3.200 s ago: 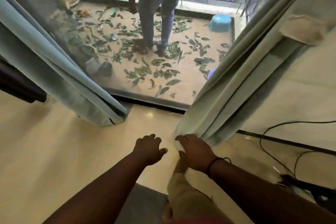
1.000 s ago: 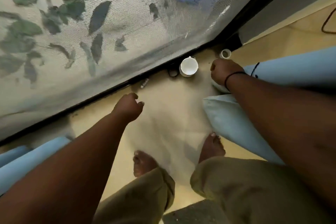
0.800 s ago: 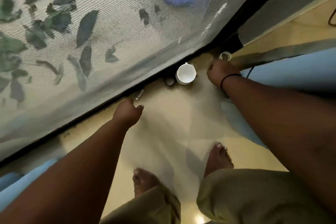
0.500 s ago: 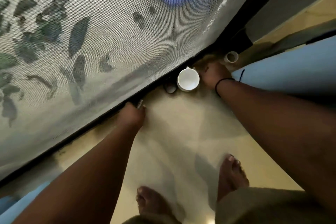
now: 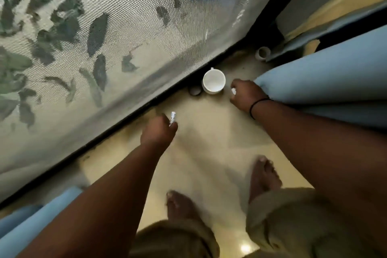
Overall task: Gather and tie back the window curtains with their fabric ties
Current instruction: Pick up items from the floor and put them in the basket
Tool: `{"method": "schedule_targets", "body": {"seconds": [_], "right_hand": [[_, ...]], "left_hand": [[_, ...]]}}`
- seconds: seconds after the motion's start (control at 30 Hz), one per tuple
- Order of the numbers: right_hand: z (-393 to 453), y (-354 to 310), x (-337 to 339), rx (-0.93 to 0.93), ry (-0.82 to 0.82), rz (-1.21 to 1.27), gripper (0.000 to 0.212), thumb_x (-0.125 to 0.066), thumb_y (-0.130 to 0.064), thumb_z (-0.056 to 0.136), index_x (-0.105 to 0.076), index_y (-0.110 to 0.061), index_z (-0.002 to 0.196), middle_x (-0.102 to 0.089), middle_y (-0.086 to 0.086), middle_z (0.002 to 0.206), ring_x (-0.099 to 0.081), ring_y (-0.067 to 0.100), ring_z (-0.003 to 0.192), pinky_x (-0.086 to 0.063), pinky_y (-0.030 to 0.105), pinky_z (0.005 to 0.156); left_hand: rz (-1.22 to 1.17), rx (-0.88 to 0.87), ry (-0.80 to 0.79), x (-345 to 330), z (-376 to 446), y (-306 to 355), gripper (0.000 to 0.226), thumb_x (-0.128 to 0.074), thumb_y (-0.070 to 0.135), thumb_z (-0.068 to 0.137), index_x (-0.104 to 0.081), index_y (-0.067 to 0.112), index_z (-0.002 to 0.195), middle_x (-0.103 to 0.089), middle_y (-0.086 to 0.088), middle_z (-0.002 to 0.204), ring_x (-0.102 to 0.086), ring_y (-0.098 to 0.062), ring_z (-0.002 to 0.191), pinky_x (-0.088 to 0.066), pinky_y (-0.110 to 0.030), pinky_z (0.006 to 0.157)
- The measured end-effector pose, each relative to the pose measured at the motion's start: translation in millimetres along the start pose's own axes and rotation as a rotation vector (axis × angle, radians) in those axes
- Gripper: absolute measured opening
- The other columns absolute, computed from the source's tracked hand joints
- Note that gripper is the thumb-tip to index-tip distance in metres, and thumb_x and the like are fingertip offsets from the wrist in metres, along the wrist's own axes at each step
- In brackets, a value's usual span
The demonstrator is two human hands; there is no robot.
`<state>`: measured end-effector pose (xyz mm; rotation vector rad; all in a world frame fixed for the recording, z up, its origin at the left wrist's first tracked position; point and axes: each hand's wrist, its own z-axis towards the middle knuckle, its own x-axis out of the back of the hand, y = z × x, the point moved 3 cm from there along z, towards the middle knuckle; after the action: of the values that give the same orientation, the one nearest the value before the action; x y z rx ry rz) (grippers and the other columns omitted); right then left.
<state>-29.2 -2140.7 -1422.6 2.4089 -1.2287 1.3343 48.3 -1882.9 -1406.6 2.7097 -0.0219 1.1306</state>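
At mid-frame the left hand [image 5: 159, 132] has its fingers curled round a small white scrap [image 5: 173, 117] that sticks up from the fist, and the right hand [image 5: 245, 95], right of centre, pinches another white bit [image 5: 233, 91] while touching the fold of the pale blue right curtain [image 5: 322, 81] lying along the right edge. The left curtain [image 5: 39, 218] bunches at the lower left. A white cup [image 5: 214, 80] stands on the floor [image 5: 209, 132] just beside the right hand, against the mesh screen [image 5: 125, 27].

Dim, motion-blurred wide-angle view; daylight through the mesh screen [image 5: 125, 27], edges bowed.
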Motion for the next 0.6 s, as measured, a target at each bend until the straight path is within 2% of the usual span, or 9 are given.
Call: {"method": "schedule_targets", "body": {"seconds": [0.1, 0.23, 0.33, 0.4, 0.5, 0.6], "right_hand": [[-60, -10, -1, 0.022, -0.109, -0.005, 0.026, -0.052, -0.016, 0.086, -0.056, -0.014, 0.111, -0.058, 0.018, 0.116, -0.056, 0.035, 0.104, -0.041, 0.029, 0.076], [-161, -25, 16, -0.018, -0.177, 0.044, 0.028, -0.049, -0.012, 0.085, -0.055, -0.018, 0.112, -0.061, 0.016, 0.113, -0.059, 0.035, 0.102, -0.047, 0.033, 0.081], [-242, -38, 32, 0.022, -0.213, 0.03, 0.03, -0.046, -0.019, 0.084, -0.05, -0.03, 0.111, -0.063, 0.012, 0.111, -0.061, 0.034, 0.1, -0.051, 0.036, 0.084], [-295, -51, 56, 0.068, -0.233, 0.007, 0.035, -0.045, -0.024, 0.081, -0.045, -0.038, 0.113, -0.063, 0.008, 0.111, -0.061, 0.034, 0.098, -0.051, 0.041, 0.087], [-362, -69, 95, 0.134, -0.225, 0.0, 0.035, -0.048, -0.023, 0.083, -0.052, -0.038, 0.114, -0.061, 0.005, 0.109, -0.057, 0.031, 0.103, -0.046, 0.043, 0.092], [-420, -89, 143, 0.172, -0.184, 0.031, 0.035, -0.047, -0.019, 0.087, -0.054, -0.035, 0.118, -0.061, 0.002, 0.115, -0.055, 0.024, 0.11, -0.042, 0.038, 0.096]], "left_hand": [[-0.11, 0.028, -0.066, 10, -58, 2, 0.023, -0.06, 0.035, 0.084, -0.058, 0.012, 0.085, -0.063, -0.008, 0.082, -0.06, -0.028, 0.076, -0.041, -0.029, 0.059], [-0.227, 0.016, -0.201, 25, -153, 7, 0.022, -0.067, 0.033, 0.081, -0.058, 0.013, 0.078, -0.065, -0.007, 0.079, -0.062, -0.026, 0.077, -0.048, -0.032, 0.065], [-0.292, -0.002, -0.292, 42, -224, 11, 0.022, -0.07, 0.034, 0.08, -0.059, 0.015, 0.077, -0.066, -0.005, 0.079, -0.063, -0.023, 0.074, -0.05, -0.032, 0.065], [-0.346, -0.018, -0.328, 67, -268, 14, 0.022, -0.071, 0.034, 0.079, -0.06, 0.015, 0.079, -0.067, -0.003, 0.078, -0.064, -0.019, 0.07, -0.05, -0.031, 0.063], [-0.338, -0.066, -0.345, 114, -328, 19, 0.023, -0.072, 0.032, 0.075, -0.062, 0.012, 0.08, -0.069, -0.003, 0.077, -0.066, -0.018, 0.072, -0.053, -0.034, 0.069], [-0.316, -0.105, -0.35, 173, -378, 26, 0.02, -0.07, 0.031, 0.076, -0.061, 0.013, 0.081, -0.069, -0.002, 0.077, -0.066, -0.019, 0.074, -0.052, -0.034, 0.07]]}}
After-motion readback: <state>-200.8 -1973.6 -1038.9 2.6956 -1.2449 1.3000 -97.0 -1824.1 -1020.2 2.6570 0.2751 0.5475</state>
